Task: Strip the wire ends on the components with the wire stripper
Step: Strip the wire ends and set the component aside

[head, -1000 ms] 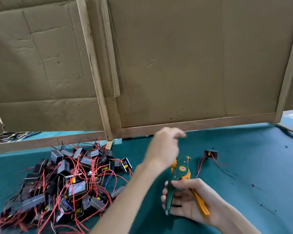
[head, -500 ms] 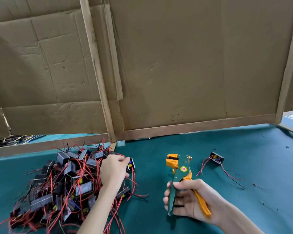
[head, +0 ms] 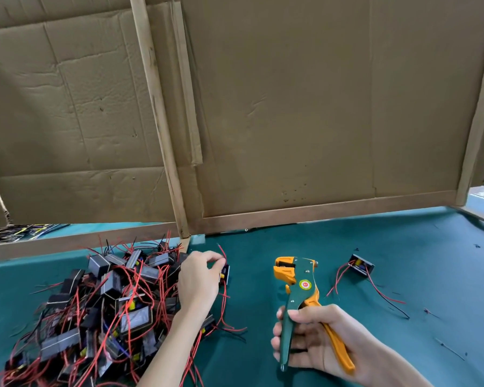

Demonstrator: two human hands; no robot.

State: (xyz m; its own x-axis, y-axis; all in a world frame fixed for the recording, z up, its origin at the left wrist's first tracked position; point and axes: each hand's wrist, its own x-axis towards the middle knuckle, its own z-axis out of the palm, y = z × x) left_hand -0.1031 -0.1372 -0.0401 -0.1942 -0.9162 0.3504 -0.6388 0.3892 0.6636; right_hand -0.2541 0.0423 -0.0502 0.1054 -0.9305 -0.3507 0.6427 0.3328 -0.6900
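Observation:
A heap of small black components (head: pixel 95 311) with red and black wires lies on the left of the green table. My left hand (head: pixel 199 280) is at the heap's right edge and pinches a black component (head: pixel 225 272) there, a red wire curling up beside the fingers. My right hand (head: pixel 316 339) grips the green and orange wire stripper (head: pixel 302 297) by its handles, jaws pointing away and up off the table. One separate component (head: pixel 361 266) with red and black wires lies on the table to the right of the stripper's jaws.
A cardboard wall (head: pixel 291 107) on a wooden frame (head: pixel 162 135) closes off the back of the green table (head: pixel 403 247). Small bits of wire (head: pixel 450 349) are scattered at the right. More wires (head: pixel 20 231) lie behind the frame at far left.
My left hand swung from above the stripper, near the lone component, back to the heap and now pinches a component at its right edge. The stripper and right hand stayed put.

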